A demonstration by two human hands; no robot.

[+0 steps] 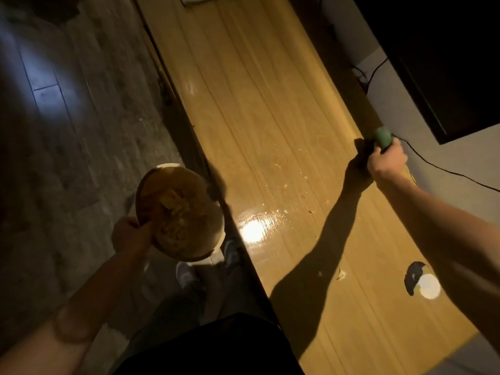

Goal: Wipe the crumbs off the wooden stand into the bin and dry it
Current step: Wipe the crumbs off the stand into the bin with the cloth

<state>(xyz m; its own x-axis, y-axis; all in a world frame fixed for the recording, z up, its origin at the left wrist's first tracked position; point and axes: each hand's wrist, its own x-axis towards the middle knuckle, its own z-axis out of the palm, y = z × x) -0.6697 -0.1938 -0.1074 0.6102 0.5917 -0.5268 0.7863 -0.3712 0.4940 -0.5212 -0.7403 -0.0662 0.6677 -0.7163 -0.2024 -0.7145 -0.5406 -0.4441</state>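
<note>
We see a glossy wooden stand [270,131] strewn with crumbs [281,169], dim floor [67,117] left; left hand [130,234] grips a bin [178,215], right hand [387,158] clutches a green sponge [382,136].

My one head view looks steeply down, close over the wooden stand [284,158] and seemingly blurred floor [67,131].

Dim grey plank floor [67,125], pale wall [422,136], dark screen [443,58]

We see a honey-yellow streaked wooden stand [270,109], pale crumbs [284,173], a green cloth [382,136], a brown bin [180,215], grey planked floor [81,131], a black cable [443,171]
</note>
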